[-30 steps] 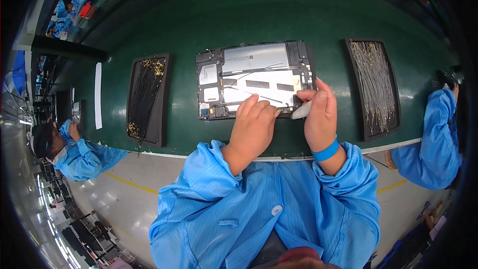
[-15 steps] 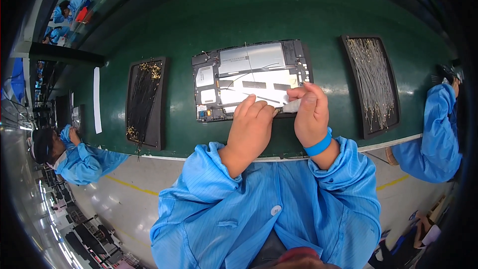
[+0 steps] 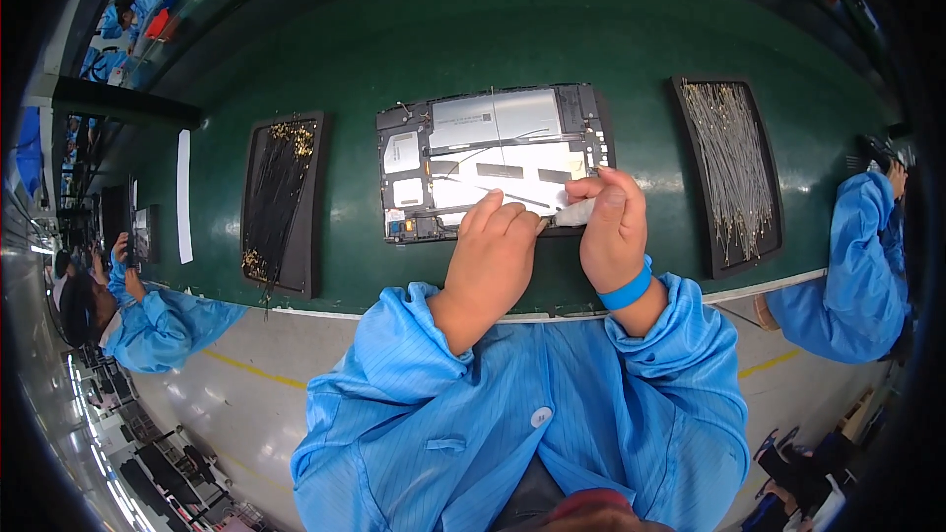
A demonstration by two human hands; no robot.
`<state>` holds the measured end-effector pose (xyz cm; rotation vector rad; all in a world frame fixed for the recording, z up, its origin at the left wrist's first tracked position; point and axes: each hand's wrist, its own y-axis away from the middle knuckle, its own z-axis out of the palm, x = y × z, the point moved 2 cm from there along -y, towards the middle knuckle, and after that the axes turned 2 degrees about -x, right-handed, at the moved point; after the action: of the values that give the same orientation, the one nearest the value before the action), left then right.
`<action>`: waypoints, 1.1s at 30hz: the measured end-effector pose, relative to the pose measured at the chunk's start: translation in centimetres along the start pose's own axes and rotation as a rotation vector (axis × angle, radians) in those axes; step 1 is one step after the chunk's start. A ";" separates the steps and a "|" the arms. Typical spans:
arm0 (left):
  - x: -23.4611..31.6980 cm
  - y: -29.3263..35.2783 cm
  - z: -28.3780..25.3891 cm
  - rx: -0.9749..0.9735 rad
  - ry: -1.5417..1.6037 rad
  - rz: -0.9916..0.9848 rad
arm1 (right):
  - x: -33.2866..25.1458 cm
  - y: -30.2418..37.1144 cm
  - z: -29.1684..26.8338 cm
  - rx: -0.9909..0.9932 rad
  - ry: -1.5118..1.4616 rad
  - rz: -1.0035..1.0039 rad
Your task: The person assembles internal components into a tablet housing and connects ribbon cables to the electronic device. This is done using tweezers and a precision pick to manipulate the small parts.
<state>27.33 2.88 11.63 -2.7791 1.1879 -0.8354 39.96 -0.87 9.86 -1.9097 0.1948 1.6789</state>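
An opened tablet (image 3: 510, 156) lies flat on the bench, its silver battery, white panels, black frame and thin cables showing. My left hand (image 3: 490, 254) is closed at its near edge, fingers curled down over the frame; whatever the fingertips pinch is hidden. Beside it, my right hand (image 3: 613, 244), with a blue band (image 3: 628, 288) at the wrist, is closed over the near right corner. A white tapered piece (image 3: 575, 214) juts from its fingers toward the left fingertips; whether it is a wrapped tool or a finger cover I cannot tell.
On the green bench (image 3: 443, 30), a dark tray of black cables (image 3: 281, 202) stands left and a tray of grey cables (image 3: 727, 172) right. A white strip (image 3: 184, 197) lies farther left. Co-workers in blue sit at left (image 3: 172, 330) and right (image 3: 855, 271).
The whole view has shifted slightly. Both hands stay at the tablet's near edge with nearly the same grip. The co-worker at left has moved their arms.
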 end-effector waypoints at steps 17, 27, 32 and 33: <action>-0.1 0.1 0.0 -0.001 -0.003 -0.014 | -0.4 -0.2 0.0 -0.116 0.040 -0.087; -0.2 -0.3 -0.3 -0.071 -0.001 0.025 | -0.6 -0.1 0.8 -0.087 0.002 0.083; 0.1 -0.6 0.0 -0.115 0.030 0.005 | -2.6 -2.1 0.6 -0.312 0.332 -0.105; 0.2 -0.7 -0.1 -0.112 0.026 0.008 | -2.6 -2.1 0.7 -0.284 0.355 -0.118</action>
<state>27.84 3.28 11.90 -2.8571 1.2873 -0.8321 39.82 0.51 13.02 -2.3750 -0.0222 1.3368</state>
